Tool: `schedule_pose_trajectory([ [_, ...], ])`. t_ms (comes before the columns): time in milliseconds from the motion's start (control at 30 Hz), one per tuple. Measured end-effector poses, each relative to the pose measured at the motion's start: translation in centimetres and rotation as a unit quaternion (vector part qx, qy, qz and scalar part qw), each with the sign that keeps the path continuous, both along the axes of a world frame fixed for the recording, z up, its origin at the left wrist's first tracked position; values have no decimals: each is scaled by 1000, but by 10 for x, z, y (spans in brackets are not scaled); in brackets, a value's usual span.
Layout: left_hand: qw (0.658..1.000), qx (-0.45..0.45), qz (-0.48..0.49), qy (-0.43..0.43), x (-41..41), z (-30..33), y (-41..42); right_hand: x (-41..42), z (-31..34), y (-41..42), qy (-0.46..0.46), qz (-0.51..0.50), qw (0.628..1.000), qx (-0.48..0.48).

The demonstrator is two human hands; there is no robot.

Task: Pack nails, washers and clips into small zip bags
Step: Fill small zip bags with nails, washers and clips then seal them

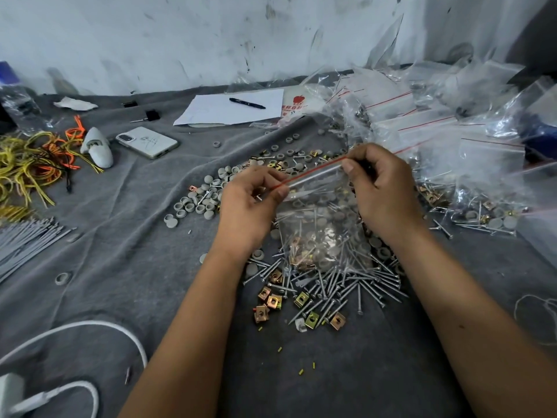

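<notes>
Nails [340, 285] & clips [272, 301] piled mid-surface, below zip bag [316, 224]; L hand [250, 206] + R hand [382, 188] fingers pinch its red-striped top, bag w/ parts hanging above pile.

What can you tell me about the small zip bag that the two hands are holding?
The zip bag is small, of clear thin plastic, with a red line along its zip strip at the top. It hangs upright above the pile of nails, its top edge tilted, higher on the right. The left hand and the right hand pinch the two ends of the strip. Inside, nails, grey washers and brass-coloured clips show.
</notes>
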State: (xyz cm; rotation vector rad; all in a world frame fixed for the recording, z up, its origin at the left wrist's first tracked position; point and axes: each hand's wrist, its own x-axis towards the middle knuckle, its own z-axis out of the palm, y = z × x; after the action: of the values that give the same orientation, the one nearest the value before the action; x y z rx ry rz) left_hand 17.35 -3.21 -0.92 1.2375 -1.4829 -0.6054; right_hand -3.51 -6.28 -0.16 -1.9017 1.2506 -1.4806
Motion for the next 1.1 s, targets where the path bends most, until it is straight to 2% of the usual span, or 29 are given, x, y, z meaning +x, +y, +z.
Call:
schedule_pose_trajectory([
  [433,989,34,40,139,2,-6,-3,-2,-1,-3,-44,-10,999,4],
  [567,988,14,47,147,0,-4,1,0,-2,-2,-44,-10,999,13],
  [633,986,0,57,156,-1,-3,1,-1,-1,-2,-73,25,996,39],
  [700,978,-2,52,200,-4,-4,0,-4,-1,1,-87,99,987,94],
  [767,964,5,15,265,-6,-3,3,-3,-2,4,-39,151,977,144],
  [833,958,10,-2,286,-11,-1,7,0,-3,5,13,150,980,133],
  [900,962,36,-17,271,-18,0,10,2,-3,1,-17,142,983,112],
  [967,968,80,-47,233,-26,1,13,-4,1,0,-107,141,977,116],
  [1033,972,114,-81,187,-37,4,13,-15,6,-3,-160,100,977,100],
  [1100,982,127,-79,114,-51,10,8,-30,13,-10,-172,47,980,84],
])
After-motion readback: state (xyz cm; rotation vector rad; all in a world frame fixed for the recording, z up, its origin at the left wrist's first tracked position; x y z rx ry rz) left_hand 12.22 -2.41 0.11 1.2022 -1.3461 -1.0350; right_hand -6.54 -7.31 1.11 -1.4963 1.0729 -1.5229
